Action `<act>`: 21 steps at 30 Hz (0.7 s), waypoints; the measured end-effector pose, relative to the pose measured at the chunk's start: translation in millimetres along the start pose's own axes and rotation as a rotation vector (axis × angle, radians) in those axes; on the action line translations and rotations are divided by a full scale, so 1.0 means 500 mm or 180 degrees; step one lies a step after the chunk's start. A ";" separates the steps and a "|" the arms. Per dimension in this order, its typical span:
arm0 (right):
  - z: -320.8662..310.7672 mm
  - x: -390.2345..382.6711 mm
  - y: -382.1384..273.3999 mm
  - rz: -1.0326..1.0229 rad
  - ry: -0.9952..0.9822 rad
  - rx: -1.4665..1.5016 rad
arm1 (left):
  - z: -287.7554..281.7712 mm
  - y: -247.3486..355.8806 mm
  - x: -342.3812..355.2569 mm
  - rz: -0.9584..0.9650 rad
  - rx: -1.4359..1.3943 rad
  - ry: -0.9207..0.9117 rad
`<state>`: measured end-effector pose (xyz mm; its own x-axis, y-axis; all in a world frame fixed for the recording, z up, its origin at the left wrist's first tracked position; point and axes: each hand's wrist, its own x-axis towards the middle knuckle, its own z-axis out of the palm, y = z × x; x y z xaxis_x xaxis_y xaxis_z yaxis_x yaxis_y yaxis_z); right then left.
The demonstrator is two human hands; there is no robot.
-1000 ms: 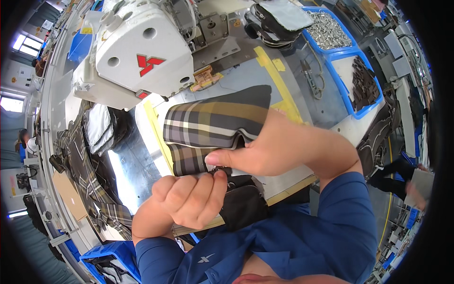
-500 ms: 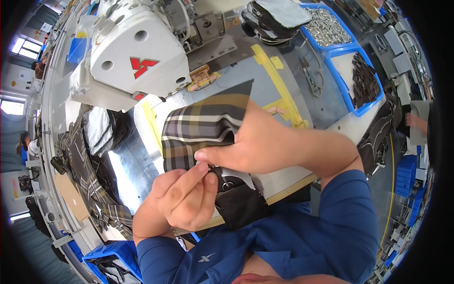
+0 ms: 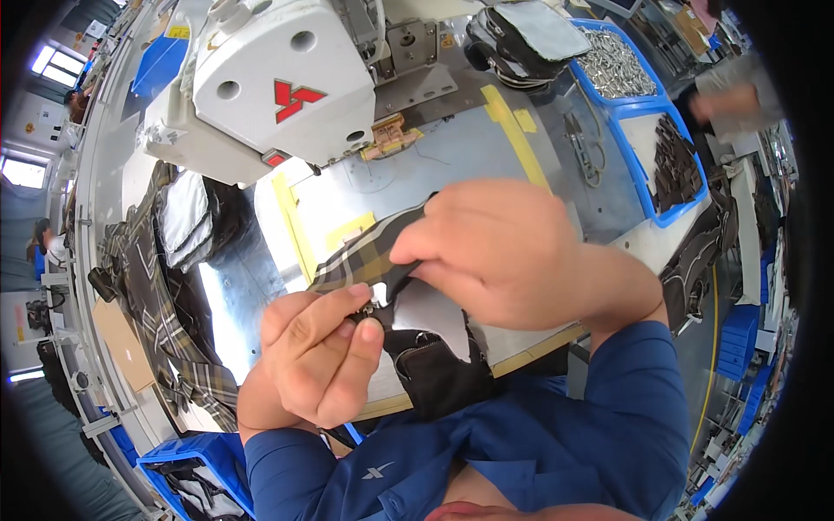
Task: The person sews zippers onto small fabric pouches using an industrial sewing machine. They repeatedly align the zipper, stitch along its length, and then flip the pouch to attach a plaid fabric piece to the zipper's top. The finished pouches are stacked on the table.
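My left hand (image 3: 317,354) is closed, thumb and forefinger pinching a small metal fitting (image 3: 376,304) whose exact kind I cannot make out. Close beside it, my right hand (image 3: 499,252) is closed on a dark fabric strip (image 3: 401,276) that runs down to the fitting. Plaid fabric (image 3: 369,252) in brown, grey and white stretches from under the right hand across the machine bed. Below the hands, a black zippered pouch (image 3: 443,378) hangs over the table's front edge; how it joins the plaid piece is hidden.
A white sewing machine head (image 3: 278,95) stands at the far left over a metal bed with yellow tape (image 3: 512,130). Blue trays hold metal fittings (image 3: 617,65) and dark strips (image 3: 673,165). Scissors (image 3: 582,148), stacked pouches (image 3: 526,43) and plaid pieces (image 3: 174,339) lie around.
The plaid flap has dropped from its raised position, and my right hand has turned and now pinches the dark strip. My left hand has shifted slightly left; the metal fitting shows more.
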<state>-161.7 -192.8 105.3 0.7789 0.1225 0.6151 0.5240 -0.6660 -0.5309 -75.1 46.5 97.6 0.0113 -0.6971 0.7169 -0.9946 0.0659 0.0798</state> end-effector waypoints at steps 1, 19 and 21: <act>0.006 -0.003 -0.004 -0.0117 0.0122 -0.0260 | 0.000 0.001 -0.001 -0.0001 -0.0051 0.0010; 0.013 0.010 0.017 -0.1327 0.0143 -0.0426 | 0.005 -0.006 0.009 0.0162 -0.0569 -0.0078; 0.005 0.020 0.014 -0.1097 0.0029 0.0097 | 0.004 -0.013 0.008 -0.0068 -0.0616 0.0092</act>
<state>-149.6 -194.6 106.2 0.5513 0.3298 0.7664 0.7659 -0.5644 -0.3080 -68.9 41.8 98.3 0.0380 -0.6791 0.7331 -0.9558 0.1893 0.2249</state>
